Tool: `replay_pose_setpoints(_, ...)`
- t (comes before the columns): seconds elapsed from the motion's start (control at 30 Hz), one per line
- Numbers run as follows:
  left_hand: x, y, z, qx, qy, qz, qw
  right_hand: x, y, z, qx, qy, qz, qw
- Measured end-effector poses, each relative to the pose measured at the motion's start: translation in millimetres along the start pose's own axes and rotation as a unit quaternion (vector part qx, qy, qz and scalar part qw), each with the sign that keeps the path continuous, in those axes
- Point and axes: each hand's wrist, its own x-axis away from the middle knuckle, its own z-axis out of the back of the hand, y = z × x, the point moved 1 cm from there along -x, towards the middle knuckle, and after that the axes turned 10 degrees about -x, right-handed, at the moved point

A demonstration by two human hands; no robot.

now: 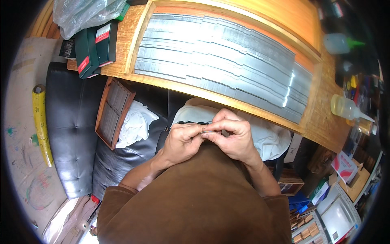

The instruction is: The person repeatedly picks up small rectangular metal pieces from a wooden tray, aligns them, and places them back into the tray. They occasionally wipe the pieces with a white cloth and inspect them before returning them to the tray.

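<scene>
1. My left hand and right hand: pinched together on one thin piece, mostly finger-hidden.
2. Piece: just off the table's near edge.
3. Grey strips, on table: partly lost in glare.

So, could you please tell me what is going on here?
A person is pinching a thin, narrow piece between the fingertips of the left hand and right hand, close to their body. Ahead lies a large wooden tray with overlapping rows of thin grey strips. To the left, a smaller wooden tray of grey pieces sits tilted beside a white cloth.
</scene>
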Motion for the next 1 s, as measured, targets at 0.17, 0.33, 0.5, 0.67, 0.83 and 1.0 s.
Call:
replay_pose_setpoints(0.17,3,-1,-1,-0.006,-0.005,0.002,1.0,1,-3,-6,0.001,0.005,0.018,1.0)
replay_pose_setpoints(0.33,5,-3,-3,0.003,-0.013,-0.001,1.0,5,-4,-7,0.019,0.003,0.021,1.0)
replay_pose_setpoints(0.5,2,-4,-5,0.009,-0.011,-0.024,1.0,8,1,-8,0.025,0.019,0.048,0.998)
replay_pose_setpoints(0.67,-5,-6,-2,0.007,-0.013,-0.058,0.998,12,1,-13,0.089,0.05,0.111,0.989)
replay_pose_setpoints(0.83,-12,-10,6,0.013,-0.101,-0.04,0.994,20,10,-20,0.104,0.109,0.154,0.977)
replay_pose_setpoints(1.0,-17,-12,5,0.075,-0.097,-0.081,0.989,21,-8,-25,0.11,0.107,0.093,0.984)
